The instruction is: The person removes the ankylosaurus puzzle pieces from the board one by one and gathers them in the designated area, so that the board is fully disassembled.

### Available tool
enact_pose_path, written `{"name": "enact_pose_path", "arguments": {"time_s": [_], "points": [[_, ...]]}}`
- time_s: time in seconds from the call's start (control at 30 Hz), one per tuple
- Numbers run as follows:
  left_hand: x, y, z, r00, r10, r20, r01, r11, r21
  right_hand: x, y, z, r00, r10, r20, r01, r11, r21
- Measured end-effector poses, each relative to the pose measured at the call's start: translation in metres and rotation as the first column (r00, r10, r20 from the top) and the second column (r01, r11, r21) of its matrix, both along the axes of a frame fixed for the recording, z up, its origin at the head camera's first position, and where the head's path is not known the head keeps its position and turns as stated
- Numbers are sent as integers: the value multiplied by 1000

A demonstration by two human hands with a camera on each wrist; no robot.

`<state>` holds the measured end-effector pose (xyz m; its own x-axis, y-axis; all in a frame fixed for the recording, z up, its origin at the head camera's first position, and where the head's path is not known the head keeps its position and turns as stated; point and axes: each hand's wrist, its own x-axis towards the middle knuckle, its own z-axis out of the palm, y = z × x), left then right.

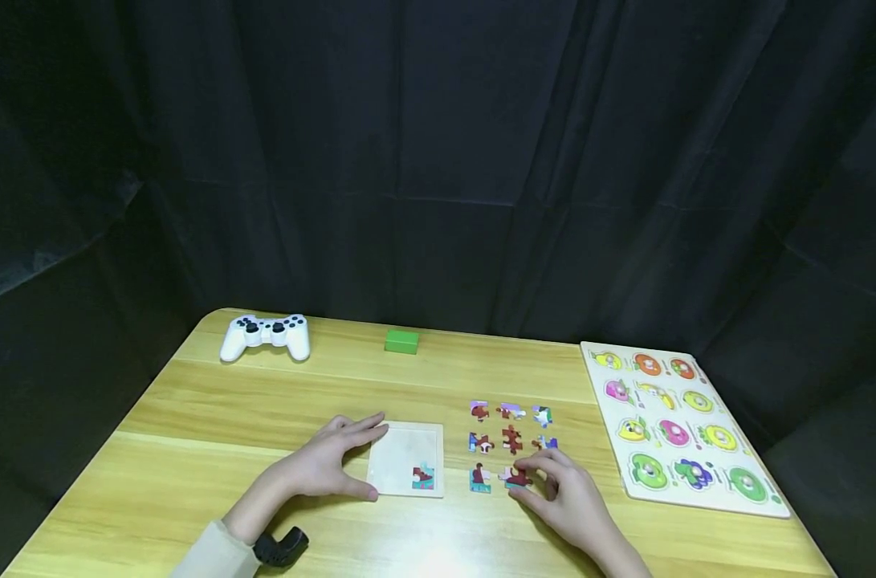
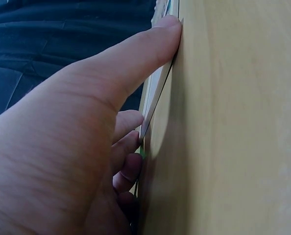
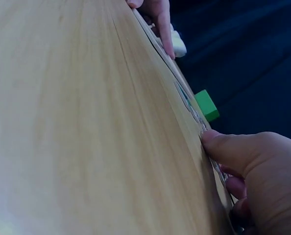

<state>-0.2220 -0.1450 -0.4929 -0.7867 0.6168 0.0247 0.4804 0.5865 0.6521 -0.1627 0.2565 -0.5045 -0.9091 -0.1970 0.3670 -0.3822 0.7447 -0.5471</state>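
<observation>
A square wooden puzzle tray (image 1: 405, 457) lies on the table with one puzzle piece (image 1: 423, 477) in its near right corner. My left hand (image 1: 329, 459) rests at the tray's left side, thumb at the near corner and fingers toward the far corner. In the left wrist view, the straight thumb (image 2: 150, 46) touches the tray's edge. To the right of the tray, my right hand (image 1: 562, 491) pinches a brown, pink and teal puzzle piece (image 1: 515, 476) between thumb and fingers. Several other pieces, such as a brown one (image 1: 512, 438), lie in rows around it.
A white game controller (image 1: 266, 335) and a green block (image 1: 401, 342) lie toward the table's back edge. At the right lies a fruit puzzle board (image 1: 679, 433). A black curved object (image 1: 282, 547) is beside the left wrist. Dark curtains (image 1: 452, 160) surround the table.
</observation>
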Motion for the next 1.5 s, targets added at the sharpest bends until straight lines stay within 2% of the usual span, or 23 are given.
{"name": "enact_pose_path", "arguments": {"time_s": [0.33,0.47,0.57,0.63,0.8,0.9,1.0,1.07,1.17,1.27,1.5], "points": [[-1,-1,-1,1000,2,16,-2,1000,-3,-2,0,-3,999,36,5,-36,999,30],[-1,-2,1,1000,14,12,-14,1000,-1,-5,-1,3,999,46,16,-46,999,-15],[-2,-2,3,1000,22,7,-22,1000,3,-9,-5,11,999,39,20,-37,996,-83],[-3,-3,4,1000,18,-3,-18,1000,5,-11,-11,17,999,51,-2,-51,992,-118],[-4,-3,6,1000,10,-13,-10,1000,0,-20,-45,30,983,174,-53,-180,971,-156],[-4,-3,5,1000,11,-20,-11,1000,-2,-25,-74,35,966,259,2,-255,953,-162],[-2,-2,3,999,18,-30,-18,1000,-2,-26,-100,35,946,309,98,-297,947,-119],[0,-1,1,999,22,-31,-22,1000,0,-23,-113,33,939,312,148,-307,950,-51],[3,0,-1,999,26,-21,-26,1000,4,-16,-121,28,941,289,177,-304,950,64],[5,0,-1,999,30,-11,-30,1000,5,-11,-122,22,947,269,178,-293,948,125],[2,1,1,999,20,-42,-20,1000,4,-13,-120,17,951,254,177,-268,962,55]]}}
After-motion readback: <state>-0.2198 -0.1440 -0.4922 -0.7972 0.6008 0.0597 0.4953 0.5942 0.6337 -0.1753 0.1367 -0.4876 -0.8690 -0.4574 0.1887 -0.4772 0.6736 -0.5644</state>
